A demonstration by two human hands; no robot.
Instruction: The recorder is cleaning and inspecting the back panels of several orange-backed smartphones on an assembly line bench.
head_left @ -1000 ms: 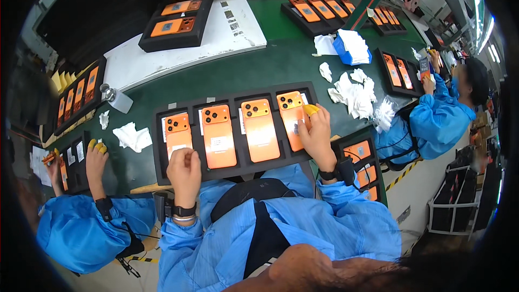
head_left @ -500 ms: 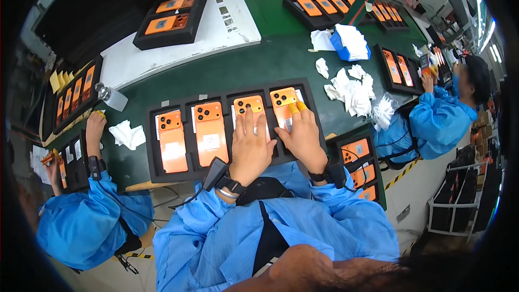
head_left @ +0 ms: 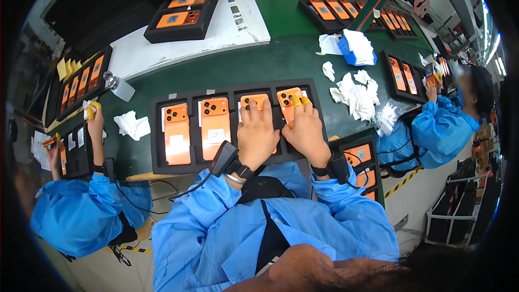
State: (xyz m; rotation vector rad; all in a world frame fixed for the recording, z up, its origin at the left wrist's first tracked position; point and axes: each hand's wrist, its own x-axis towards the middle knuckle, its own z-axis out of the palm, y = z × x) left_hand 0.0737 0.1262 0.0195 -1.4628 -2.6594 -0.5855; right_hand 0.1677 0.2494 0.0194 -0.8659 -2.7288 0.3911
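Note:
A black foam tray in front of me holds a row of orange phones, backs up with camera bumps at the far end. My left hand lies over the third phone, fingers stretched out flat and covering most of it. Over the rightmost phone rests my right hand, its fingers extended and yellow finger cots on two fingertips. That phone's lower part is hidden by the hand. The first phone and second phone lie uncovered in their slots, each with a pale label.
Crumpled white tissues lie right of the tray, below a blue tissue box. A metal-topped bottle and another tissue are on the left. Co-workers in blue sit at both sides. More phone trays stand around the green table.
My view has shifted slightly. Both my hands have slid a little farther up their phones, toward the cameras. The left co-worker's hand has risen and shows a white wad.

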